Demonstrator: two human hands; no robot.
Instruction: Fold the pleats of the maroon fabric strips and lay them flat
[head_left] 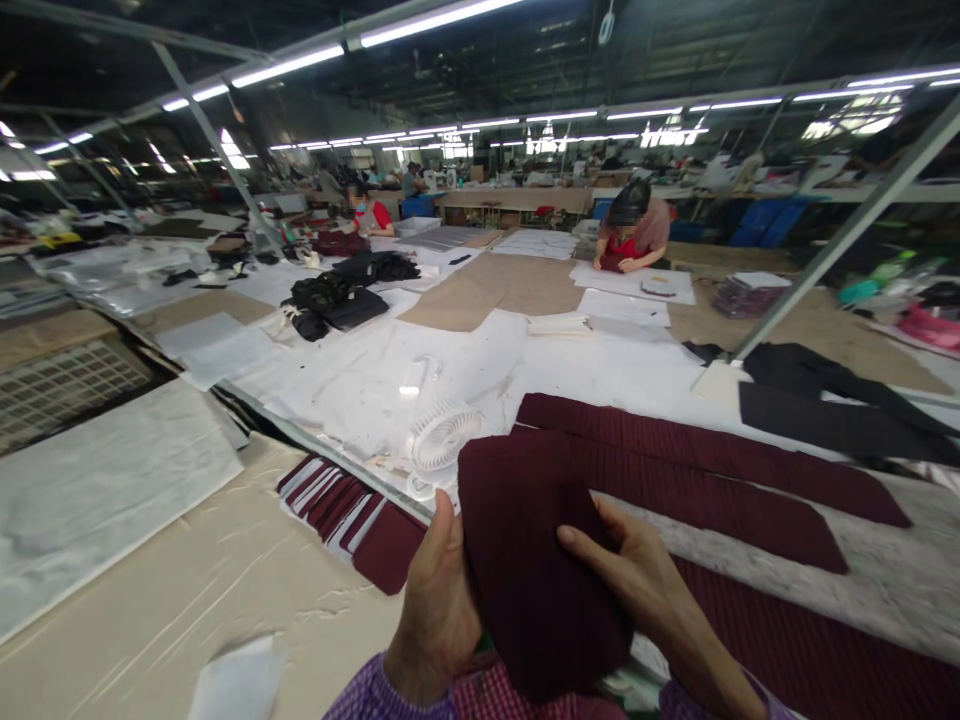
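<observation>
Right hand [645, 570]: thumb flat on the front face of a maroon cloth piece [536, 560], fingers passing behind its right edge; the piece is pinched there. Left hand [442, 600]: thumb upright alongside the left edge, palm against the cloth. Its other fingers are hidden behind, so how hard they press cannot be told.

Piece is held up off the work surface, tilted, between both hands, just in front of the body. Step in hand, as judged: handling or squaring this one piece. Next move would seem to call for a firm hold on both side edges so the limp lower end does not fold.

Edges and room: left, a fanned row of maroon and white pieces [345, 510] lies near the left hand on a cream surface [187, 600], mostly bare further left. Beyond the upper edge, a white fan [444, 435] stands close; limited clearance forward. Right, pleated maroon strips [720, 460] crowd the right wrist. White-covered table [495, 360] is more open past the fan.
</observation>
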